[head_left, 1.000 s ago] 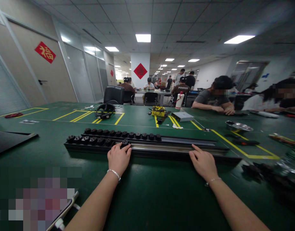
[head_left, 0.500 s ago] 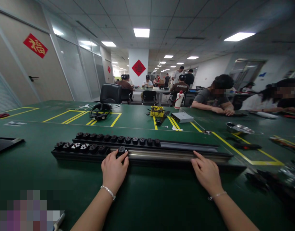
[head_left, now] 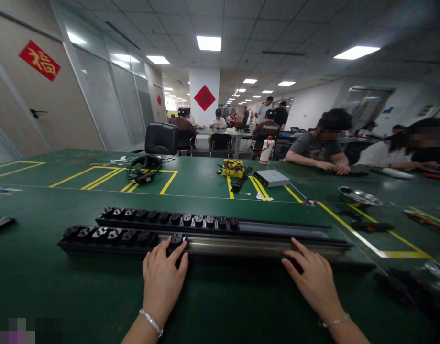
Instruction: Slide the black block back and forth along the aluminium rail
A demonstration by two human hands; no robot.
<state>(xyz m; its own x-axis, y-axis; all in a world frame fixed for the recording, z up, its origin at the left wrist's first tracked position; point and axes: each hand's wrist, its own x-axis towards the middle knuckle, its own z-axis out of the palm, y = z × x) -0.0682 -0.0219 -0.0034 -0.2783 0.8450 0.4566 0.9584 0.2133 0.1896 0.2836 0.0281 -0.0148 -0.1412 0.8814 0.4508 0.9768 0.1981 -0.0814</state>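
Observation:
Two long black track rails lie side by side across the green table. My left hand (head_left: 165, 270) is at the near rail (head_left: 234, 246), with finger and thumb on either side of a black socket module (head_left: 177, 239) seated in its channel. To the left, several more socket modules (head_left: 114, 234) sit in the same rail, a short gap away. The far rail (head_left: 284, 228) carries a row of similar modules on its left part. My right hand (head_left: 313, 272) is open, fingers apart, at the right part of the near rail; whether it touches is unclear.
Beyond the rails are a black headset (head_left: 144, 168), a yellow box with cables (head_left: 233, 168), a grey box (head_left: 271, 178) and a white bottle (head_left: 266, 150). A metal bowl (head_left: 359, 196) stands at the right. A person (head_left: 318, 145) leans on the table; others sit beyond.
The view has shifted, so rails and hands appear lower and larger. My left hand stays at the same socket module. My right hand's fingers look a little more spread.

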